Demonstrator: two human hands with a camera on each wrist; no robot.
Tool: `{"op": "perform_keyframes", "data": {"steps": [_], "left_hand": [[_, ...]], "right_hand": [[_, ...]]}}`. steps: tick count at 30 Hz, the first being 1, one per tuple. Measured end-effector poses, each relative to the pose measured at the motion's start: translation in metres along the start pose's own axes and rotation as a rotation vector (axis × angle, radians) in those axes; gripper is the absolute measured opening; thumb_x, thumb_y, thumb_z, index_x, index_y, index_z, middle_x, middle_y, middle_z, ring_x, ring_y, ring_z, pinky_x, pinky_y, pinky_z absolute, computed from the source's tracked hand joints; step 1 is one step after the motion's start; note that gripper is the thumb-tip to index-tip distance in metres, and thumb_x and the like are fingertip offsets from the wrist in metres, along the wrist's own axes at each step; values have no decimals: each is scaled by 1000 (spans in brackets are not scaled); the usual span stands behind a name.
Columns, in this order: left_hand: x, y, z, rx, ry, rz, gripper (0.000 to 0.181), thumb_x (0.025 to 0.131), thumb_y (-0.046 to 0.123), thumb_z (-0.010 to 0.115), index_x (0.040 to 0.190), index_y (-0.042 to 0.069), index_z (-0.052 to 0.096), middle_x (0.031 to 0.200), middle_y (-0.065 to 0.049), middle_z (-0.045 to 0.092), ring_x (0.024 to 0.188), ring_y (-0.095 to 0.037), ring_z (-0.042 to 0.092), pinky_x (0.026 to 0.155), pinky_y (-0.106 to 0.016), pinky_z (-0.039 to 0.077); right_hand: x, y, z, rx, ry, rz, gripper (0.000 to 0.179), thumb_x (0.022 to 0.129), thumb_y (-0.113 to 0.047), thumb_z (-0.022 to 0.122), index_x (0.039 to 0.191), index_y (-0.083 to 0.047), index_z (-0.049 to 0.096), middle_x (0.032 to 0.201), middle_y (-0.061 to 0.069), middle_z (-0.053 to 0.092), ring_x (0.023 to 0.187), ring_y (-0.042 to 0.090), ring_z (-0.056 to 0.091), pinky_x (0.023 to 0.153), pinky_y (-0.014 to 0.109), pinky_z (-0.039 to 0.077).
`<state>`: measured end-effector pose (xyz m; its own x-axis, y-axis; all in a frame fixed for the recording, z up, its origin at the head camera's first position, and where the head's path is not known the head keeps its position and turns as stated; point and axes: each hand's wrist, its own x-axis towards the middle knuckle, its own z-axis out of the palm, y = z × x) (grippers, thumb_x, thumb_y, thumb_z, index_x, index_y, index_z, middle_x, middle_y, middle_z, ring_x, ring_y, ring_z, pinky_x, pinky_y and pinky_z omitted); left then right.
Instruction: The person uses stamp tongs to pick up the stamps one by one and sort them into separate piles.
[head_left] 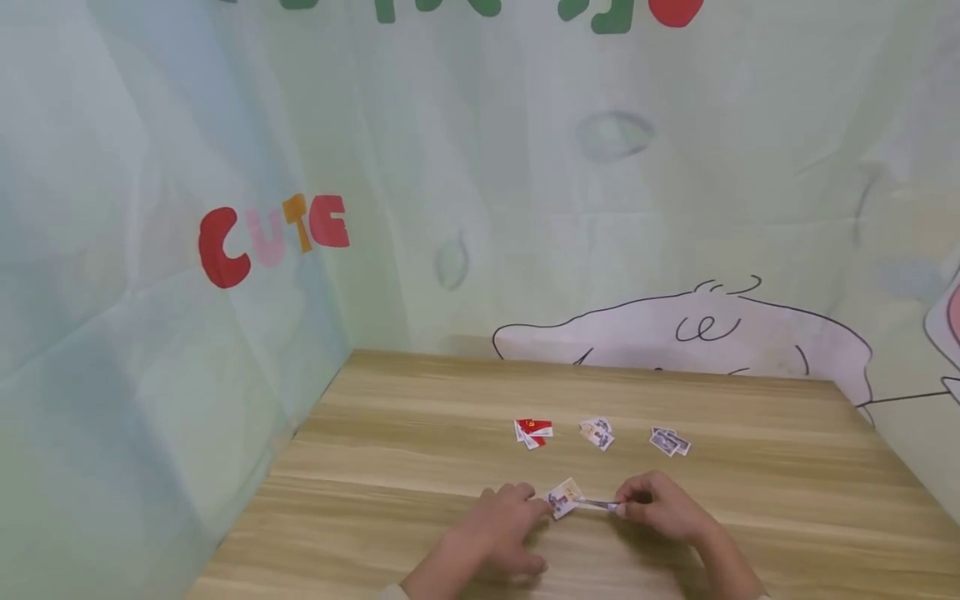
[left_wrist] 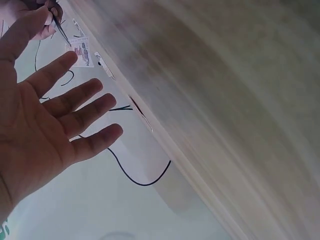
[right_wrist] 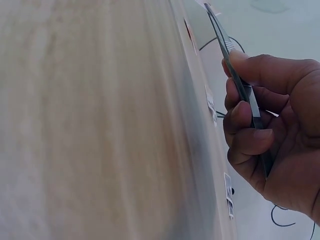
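Note:
Between thumb and fingers, my right hand [head_left: 663, 510] holds a pair of tweezers [right_wrist: 241, 85]. Their tips point left and meet a small printed stamp [head_left: 564, 499] at its right side. The stamp appears raised at a tilt in the left wrist view, just beyond the index fingertip. My left hand [head_left: 504, 531] is spread with fingers extended, palm toward the table, at the stamp's left edge. Whether a fingertip touches the stamp, I cannot tell.
Three small groups of overlapping stamps lie in a row farther back: red and white ones [head_left: 533, 433], beige ones [head_left: 597, 434] and grey ones [head_left: 670, 442]. They rest on a wood-grain table [head_left: 420, 408]. Printed cloth walls [head_left: 450, 167] stand behind and left.

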<state>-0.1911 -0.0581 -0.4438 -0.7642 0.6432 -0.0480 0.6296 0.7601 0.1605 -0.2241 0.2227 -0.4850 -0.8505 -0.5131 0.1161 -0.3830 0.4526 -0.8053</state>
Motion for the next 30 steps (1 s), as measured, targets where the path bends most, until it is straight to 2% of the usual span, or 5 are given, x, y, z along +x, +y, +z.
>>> {"op": "perform_keyframes", "data": {"steps": [6,12,19,25,30], "left_hand": [[6,-2,4,30,31,-6,61,70,48,73,124,25,59,114,2,54,100,-18,50,78,-38,43],[10,-3,8,53,39,-9,58,70,49,72,121,24,60,113,2,54,100,-17,50,78,-38,43],[13,-1,5,75,47,-19,60,70,52,71,122,24,59,114,1,54,102,-17,50,81,-41,44],[17,0,4,91,67,-17,60,71,52,71,122,23,59,113,1,54,101,-17,50,77,-37,44],[20,1,4,85,81,-26,61,71,51,71,123,22,59,115,0,53,103,-18,50,79,-38,44]], "right_hand": [[-4,4,-7,7,25,39,7,82,-9,65,85,-3,66,77,-1,60,70,11,52,65,26,44],[-6,8,-11,-24,58,33,6,82,-9,66,85,-4,67,80,-2,61,73,11,53,67,27,43],[-9,9,-15,-30,85,54,7,80,-6,64,86,-3,67,82,1,61,75,14,53,69,28,43],[-9,11,-20,-39,114,76,7,82,-7,64,87,-3,67,84,1,62,79,17,54,74,34,43],[-10,14,-25,-51,140,103,8,81,-7,65,87,-3,68,86,2,62,84,22,54,78,40,41]]}}
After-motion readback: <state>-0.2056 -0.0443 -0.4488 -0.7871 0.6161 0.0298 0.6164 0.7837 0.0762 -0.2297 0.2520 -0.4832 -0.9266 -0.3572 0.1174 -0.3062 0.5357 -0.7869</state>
